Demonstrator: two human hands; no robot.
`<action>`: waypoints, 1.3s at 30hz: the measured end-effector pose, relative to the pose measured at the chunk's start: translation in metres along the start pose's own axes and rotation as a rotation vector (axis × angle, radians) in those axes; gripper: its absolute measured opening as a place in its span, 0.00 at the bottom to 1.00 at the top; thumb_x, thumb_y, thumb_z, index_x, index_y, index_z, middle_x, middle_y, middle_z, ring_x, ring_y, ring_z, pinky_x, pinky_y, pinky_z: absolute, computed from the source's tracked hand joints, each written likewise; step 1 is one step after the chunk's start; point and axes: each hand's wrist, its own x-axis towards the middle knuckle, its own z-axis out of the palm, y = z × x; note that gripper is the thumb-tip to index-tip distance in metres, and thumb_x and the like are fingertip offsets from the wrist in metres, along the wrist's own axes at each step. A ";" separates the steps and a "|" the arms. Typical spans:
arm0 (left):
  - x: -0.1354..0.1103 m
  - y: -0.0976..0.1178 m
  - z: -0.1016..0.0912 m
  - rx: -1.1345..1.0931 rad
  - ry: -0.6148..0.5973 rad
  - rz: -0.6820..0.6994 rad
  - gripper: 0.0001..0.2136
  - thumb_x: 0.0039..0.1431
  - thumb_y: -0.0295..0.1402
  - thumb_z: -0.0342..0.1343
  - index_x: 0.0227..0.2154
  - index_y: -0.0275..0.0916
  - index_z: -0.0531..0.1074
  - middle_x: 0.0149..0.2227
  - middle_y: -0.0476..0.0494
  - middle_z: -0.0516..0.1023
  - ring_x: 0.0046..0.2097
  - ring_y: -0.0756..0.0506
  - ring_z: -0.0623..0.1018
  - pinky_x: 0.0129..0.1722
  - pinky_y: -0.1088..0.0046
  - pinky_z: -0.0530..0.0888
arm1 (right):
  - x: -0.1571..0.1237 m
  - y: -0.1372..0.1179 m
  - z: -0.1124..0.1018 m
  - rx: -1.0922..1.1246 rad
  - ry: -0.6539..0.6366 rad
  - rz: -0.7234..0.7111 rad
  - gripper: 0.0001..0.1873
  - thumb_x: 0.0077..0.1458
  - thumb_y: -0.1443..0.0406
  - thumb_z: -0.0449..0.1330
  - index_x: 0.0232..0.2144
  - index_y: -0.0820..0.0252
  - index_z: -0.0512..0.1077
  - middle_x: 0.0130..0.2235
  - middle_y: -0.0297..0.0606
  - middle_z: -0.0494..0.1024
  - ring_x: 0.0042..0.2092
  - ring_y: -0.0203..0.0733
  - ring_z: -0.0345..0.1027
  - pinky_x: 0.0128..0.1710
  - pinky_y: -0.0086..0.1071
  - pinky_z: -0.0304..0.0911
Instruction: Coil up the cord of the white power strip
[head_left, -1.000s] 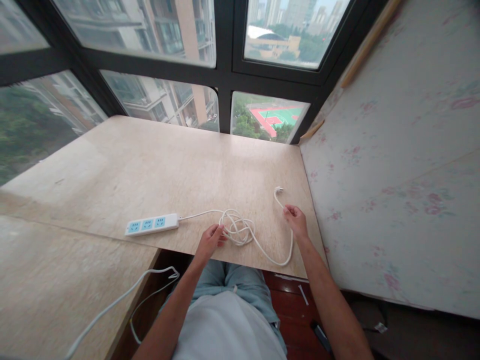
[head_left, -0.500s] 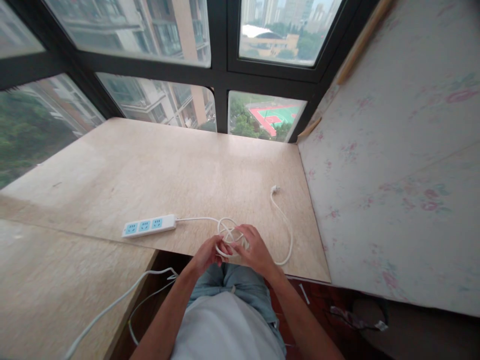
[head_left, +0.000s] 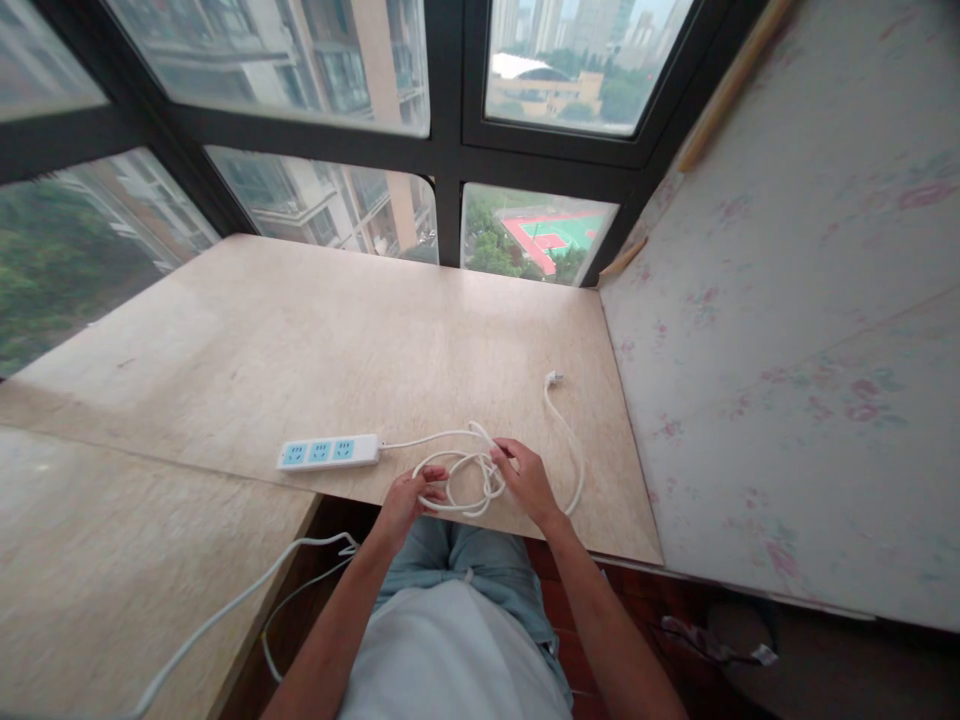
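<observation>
A white power strip with three blue socket faces lies on the marble-like ledge. Its white power cord runs right into loose, crossing loops near the ledge's front edge. My left hand is closed around the left side of the loops. On the right side of the same loops, my right hand pinches the cord between thumb and fingers. Past my right hand the cord curves up to its white plug, which lies on the ledge.
Dark-framed windows border the back of the ledge. A floral-papered wall stands at right. Another white cable crosses the lower-left surface beside a dark gap.
My hands have moved apart, the left one leftward and the right one rightward, spreading the cord loops wider. The power strip has slid right, closer to my hands.
</observation>
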 end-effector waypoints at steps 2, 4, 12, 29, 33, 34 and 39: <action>-0.003 -0.001 -0.003 -0.093 0.020 -0.014 0.16 0.34 0.27 0.55 0.32 0.33 0.77 0.39 0.39 0.80 0.25 0.49 0.75 0.24 0.74 0.70 | 0.002 0.009 -0.004 0.113 0.045 0.099 0.18 0.61 0.56 0.52 0.41 0.61 0.75 0.36 0.41 0.80 0.37 0.42 0.73 0.40 0.34 0.65; -0.007 -0.002 -0.006 -0.136 0.019 0.003 0.18 0.32 0.25 0.54 0.32 0.33 0.78 0.39 0.39 0.80 0.26 0.50 0.75 0.27 0.74 0.70 | 0.005 0.017 -0.006 0.180 0.076 0.168 0.19 0.59 0.54 0.54 0.40 0.62 0.75 0.32 0.40 0.80 0.35 0.43 0.73 0.39 0.34 0.66; -0.020 0.001 -0.005 0.018 -0.003 0.298 0.19 0.41 0.28 0.60 0.41 0.36 0.79 0.43 0.39 0.79 0.34 0.48 0.74 0.33 0.73 0.70 | 0.013 0.038 0.008 0.337 0.154 0.325 0.22 0.53 0.49 0.56 0.35 0.62 0.75 0.30 0.41 0.78 0.31 0.43 0.71 0.30 0.34 0.66; -0.016 0.035 -0.025 -0.268 0.096 0.354 0.11 0.46 0.38 0.61 0.27 0.34 0.77 0.31 0.43 0.78 0.24 0.52 0.71 0.22 0.76 0.71 | 0.016 0.051 -0.007 0.641 0.457 0.431 0.18 0.44 0.52 0.64 0.29 0.62 0.73 0.27 0.36 0.76 0.27 0.38 0.68 0.29 0.31 0.67; -0.012 0.027 -0.036 -0.054 0.182 0.130 0.12 0.48 0.37 0.60 0.33 0.34 0.73 0.28 0.46 0.77 0.17 0.53 0.69 0.14 0.78 0.66 | 0.015 0.053 -0.010 0.545 0.438 0.437 0.21 0.44 0.50 0.64 0.31 0.62 0.73 0.28 0.36 0.76 0.26 0.38 0.69 0.29 0.33 0.68; -0.012 0.024 -0.040 0.011 0.195 0.113 0.13 0.49 0.36 0.60 0.36 0.35 0.72 0.29 0.47 0.77 0.18 0.53 0.71 0.14 0.78 0.67 | 0.015 0.054 -0.011 0.530 0.432 0.437 0.21 0.44 0.49 0.64 0.31 0.62 0.73 0.28 0.37 0.77 0.26 0.38 0.69 0.29 0.33 0.69; -0.014 0.007 -0.054 0.274 0.224 0.076 0.20 0.49 0.35 0.60 0.46 0.38 0.66 0.33 0.46 0.77 0.19 0.50 0.74 0.16 0.75 0.70 | 0.018 0.059 -0.014 0.496 0.372 0.449 0.25 0.43 0.47 0.64 0.33 0.62 0.74 0.30 0.39 0.78 0.28 0.42 0.72 0.31 0.37 0.71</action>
